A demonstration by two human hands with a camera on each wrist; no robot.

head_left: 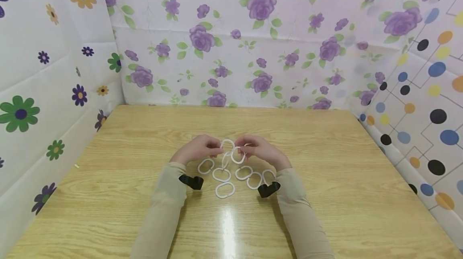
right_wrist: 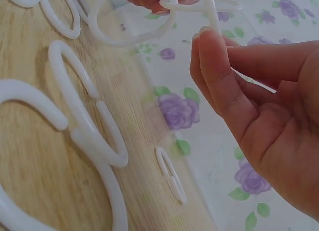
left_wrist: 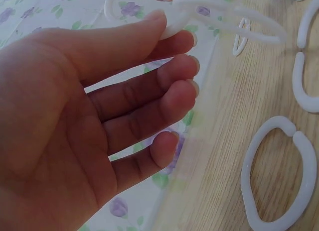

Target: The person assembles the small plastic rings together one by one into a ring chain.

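Note:
Just above the wooden table, both hands hold joined white plastic oval links, each link with a small gap in its loop. My left hand (head_left: pixel 200 147) pinches one link (head_left: pixel 227 140) between thumb and index finger; its other fingers are loosely bent. Opposite it, my right hand (head_left: pixel 262 150) pinches a second link (head_left: pixel 238 163) between thumb and fingertips, which stands upright in the right wrist view. Another link (head_left: pixel 223 162) hangs below, between the hands. Several loose links lie nearer the body, among them one lowest in the head view (head_left: pixel 217 190) and one by the right wrist (head_left: pixel 269 170).
The wooden table (head_left: pixel 325 211) reaches back to a wall sheet with purple flowers (head_left: pixel 262 6). Patterned sheets also stand along the left and right sides. A black wrist camera (head_left: pixel 191 181) sits on the left sleeve, another (head_left: pixel 269 189) on the right.

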